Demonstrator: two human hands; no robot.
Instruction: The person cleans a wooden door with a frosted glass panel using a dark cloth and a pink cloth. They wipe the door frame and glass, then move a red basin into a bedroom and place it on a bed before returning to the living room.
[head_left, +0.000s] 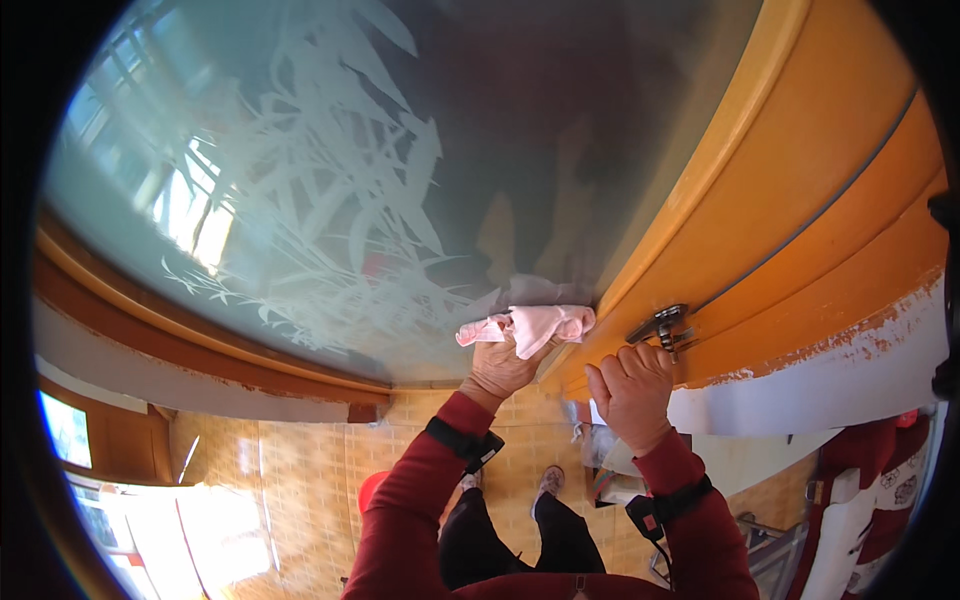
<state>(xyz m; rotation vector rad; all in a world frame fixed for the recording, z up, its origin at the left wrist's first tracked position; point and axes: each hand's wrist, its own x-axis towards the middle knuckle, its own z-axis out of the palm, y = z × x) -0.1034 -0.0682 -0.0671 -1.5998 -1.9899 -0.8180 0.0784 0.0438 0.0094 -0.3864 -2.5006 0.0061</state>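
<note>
My left hand (503,370) holds a folded pink cloth (548,328) and presses it to the lower part of a large glass panel (500,150). White leaf and bamboo patterns run over the glass. Beside the panel's orange wooden frame (690,215), my right hand (638,390) is closed, its fingers curled and the thumb to the left. It sits just below a dark metal door handle (660,323); the curled fingers hide whatever they grip. The cloth covers most of my left fingers.
A tiled floor (310,480) lies below, with my feet on it. Red-and-white patterned seating (885,480) stands at the lower right, near a metal-framed stand (770,550). A red round thing (373,490) shows beside my left arm. Bright light falls at the lower left.
</note>
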